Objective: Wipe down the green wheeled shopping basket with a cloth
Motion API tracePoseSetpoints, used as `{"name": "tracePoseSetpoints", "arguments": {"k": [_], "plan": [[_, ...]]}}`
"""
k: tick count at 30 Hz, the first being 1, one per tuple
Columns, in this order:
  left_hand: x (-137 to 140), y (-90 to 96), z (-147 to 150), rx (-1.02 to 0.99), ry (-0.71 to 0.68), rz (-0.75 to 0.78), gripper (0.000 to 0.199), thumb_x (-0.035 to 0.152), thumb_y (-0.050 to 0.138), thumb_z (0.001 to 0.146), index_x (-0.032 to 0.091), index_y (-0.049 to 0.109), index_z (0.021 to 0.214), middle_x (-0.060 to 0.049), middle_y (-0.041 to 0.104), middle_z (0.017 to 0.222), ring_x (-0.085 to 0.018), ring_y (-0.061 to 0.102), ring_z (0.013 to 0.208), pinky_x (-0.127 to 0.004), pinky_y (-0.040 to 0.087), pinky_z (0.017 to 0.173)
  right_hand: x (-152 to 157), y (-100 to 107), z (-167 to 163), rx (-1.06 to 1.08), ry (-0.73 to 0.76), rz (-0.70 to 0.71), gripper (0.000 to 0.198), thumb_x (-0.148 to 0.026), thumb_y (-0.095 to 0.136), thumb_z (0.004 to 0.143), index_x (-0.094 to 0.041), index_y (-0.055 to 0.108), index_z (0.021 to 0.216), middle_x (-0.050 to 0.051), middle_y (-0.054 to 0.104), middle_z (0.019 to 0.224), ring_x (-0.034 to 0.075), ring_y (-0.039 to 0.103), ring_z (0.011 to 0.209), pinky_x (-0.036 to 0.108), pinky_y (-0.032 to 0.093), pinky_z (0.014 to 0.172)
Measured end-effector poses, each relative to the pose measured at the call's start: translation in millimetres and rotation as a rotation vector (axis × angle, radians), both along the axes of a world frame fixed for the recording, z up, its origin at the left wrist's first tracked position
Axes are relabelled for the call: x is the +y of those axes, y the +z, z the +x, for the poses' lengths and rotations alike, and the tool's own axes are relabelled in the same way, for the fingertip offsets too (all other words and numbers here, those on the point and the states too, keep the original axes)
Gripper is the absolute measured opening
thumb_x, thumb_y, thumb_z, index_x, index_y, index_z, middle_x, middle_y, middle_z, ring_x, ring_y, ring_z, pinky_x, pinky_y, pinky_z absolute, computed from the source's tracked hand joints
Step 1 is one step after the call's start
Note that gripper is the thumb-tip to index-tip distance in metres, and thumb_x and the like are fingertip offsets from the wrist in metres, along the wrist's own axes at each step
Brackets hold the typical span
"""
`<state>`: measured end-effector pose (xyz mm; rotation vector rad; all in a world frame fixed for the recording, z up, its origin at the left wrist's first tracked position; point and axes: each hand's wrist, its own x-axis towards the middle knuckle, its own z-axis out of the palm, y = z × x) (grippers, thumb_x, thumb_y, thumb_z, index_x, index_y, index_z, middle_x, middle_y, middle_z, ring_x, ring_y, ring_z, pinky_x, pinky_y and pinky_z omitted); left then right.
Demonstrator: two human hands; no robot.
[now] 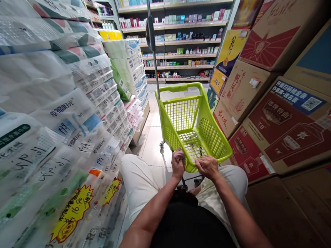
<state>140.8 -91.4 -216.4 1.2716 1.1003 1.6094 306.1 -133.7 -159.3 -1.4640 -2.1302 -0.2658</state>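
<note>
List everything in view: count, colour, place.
Basket cart: one, lime green, middle, ahead
Pole: one, grey, basket's left side
Casters: several, dark or grey, beneath basket
Wrapped packs: many, mostly white, stacked left
Starburst price signs: two, yellow-red, on packs
Cartons: many, mostly brown and red, stacked right
Shelves: several, pale, far end
Shelf goods: many, mixed colours, far end
Floor tiles: several, pale, mid-aisle
Trousers: one pair, off-white, lower middle
Top: one, black, bottom middle
Left hand: one, bare, basket's near left corner
Right hand: one, bare, basket's near rim

One green cart (214,133), one pole (151,36), two starburst tags (73,215)
</note>
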Motion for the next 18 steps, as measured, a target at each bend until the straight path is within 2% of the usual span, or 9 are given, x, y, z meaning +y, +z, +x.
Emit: {"name": "tracePoseSetpoints", "arguments": {"k": [3, 5, 7, 10, 12, 14, 16, 18], "plan": [[-1, 0.9, -1, 0.026, -0.039, 0.105, 0.021, 0.042, 0.063, 0.094, 0.021, 0.061, 0.091, -0.008, 0.064, 0.101, -0.021, 0.064, 0.101, -0.039, 0.05, 0.102, 0, 0, 1, 0.008, 0.003, 0.012, 0.047, -0.025, 0.046, 0.101, -0.021, 0.067, 0.059, 0.001, 0.073, 0.065, 0.011, 0.061, 0.062, 0.028, 0.031, 0.071], [-2, -4.3, -4, 0.026, -0.082, 0.058, 0.025, 0.046, 0.065, 0.094, 0.021, 0.059, 0.096, -0.007, 0.064, 0.098, -0.02, 0.064, 0.095, -0.038, 0.052, 0.097, 0, -1, 2, 0.013, 0.006, 0.028, 0.047, -0.025, 0.046, 0.101, -0.021, 0.067, 0.058, 0.001, 0.074, 0.065, 0.01, 0.06, 0.061, 0.028, 0.031, 0.071], [-2, -12.4, -8, 0.002, -0.131, -0.018, 0.035, 0.048, 0.066, 0.093, 0.022, 0.056, 0.113, -0.006, 0.064, 0.1, -0.018, 0.064, 0.092, -0.037, 0.053, 0.096, 0, -1, 3, 0.02, 0.015, 0.044, 0.048, -0.026, 0.046, 0.101, -0.02, 0.067, 0.058, 0.001, 0.074, 0.065, 0.01, 0.06, 0.06, 0.028, 0.031, 0.07], [2, -23.7, -14, 0.012, -0.152, -0.082, 0.059, 0.051, 0.075, 0.087, 0.023, 0.05, 0.133, -0.01, 0.06, 0.119, -0.022, 0.064, 0.11, -0.042, 0.048, 0.108, 0, -1, 4, 0.023, 0.022, 0.051, 0.049, -0.026, 0.045, 0.102, -0.02, 0.066, 0.058, 0.001, 0.073, 0.064, 0.011, 0.06, 0.06, 0.028, 0.032, 0.07], [7, -29.0, -17, 0.031, -0.144, -0.076, 0.063, 0.055, 0.078, 0.083, 0.023, 0.052, 0.131, -0.013, 0.054, 0.132, -0.025, 0.058, 0.127, -0.045, 0.04, 0.118, 1, -1, 4, 0.021, 0.018, 0.045, 0.049, -0.027, 0.045, 0.102, -0.02, 0.066, 0.058, 0.001, 0.073, 0.063, 0.011, 0.06, 0.06, 0.028, 0.032, 0.07], [11, -31.7, -17, 0.026, -0.162, -0.043, 0.061, 0.06, 0.077, 0.082, 0.024, 0.054, 0.126, -0.013, 0.053, 0.134, -0.027, 0.054, 0.134, -0.046, 0.036, 0.122, 2, -1, 3, 0.022, 0.012, 0.04, 0.05, -0.027, 0.045, 0.102, -0.02, 0.066, 0.058, 0.002, 0.073, 0.064, 0.011, 0.06, 0.06, 0.028, 0.032, 0.07], [13, -30.8, -16, 0.012, -0.189, -0.003, 0.054, 0.063, 0.071, 0.086, 0.023, 0.055, 0.119, -0.011, 0.057, 0.124, -0.026, 0.057, 0.13, -0.047, 0.039, 0.119, 2, -1, 2, 0.027, 0.01, 0.042, 0.049, -0.027, 0.045, 0.102, -0.02, 0.066, 0.058, 0.002, 0.074, 0.065, 0.011, 0.06, 0.06, 0.029, 0.032, 0.07], [15, -25.6, -13, 0.0, -0.155, 0.018, 0.046, 0.063, 0.066, 0.091, 0.023, 0.056, 0.111, -0.01, 0.059, 0.114, -0.026, 0.062, 0.121, -0.047, 0.045, 0.113, 2, 0, 1, 0.032, 0.01, 0.037, 0.049, -0.027, 0.044, 0.102, -0.02, 0.066, 0.058, 0.002, 0.073, 0.065, 0.011, 0.06, 0.061, 0.029, 0.031, 0.071]]}}
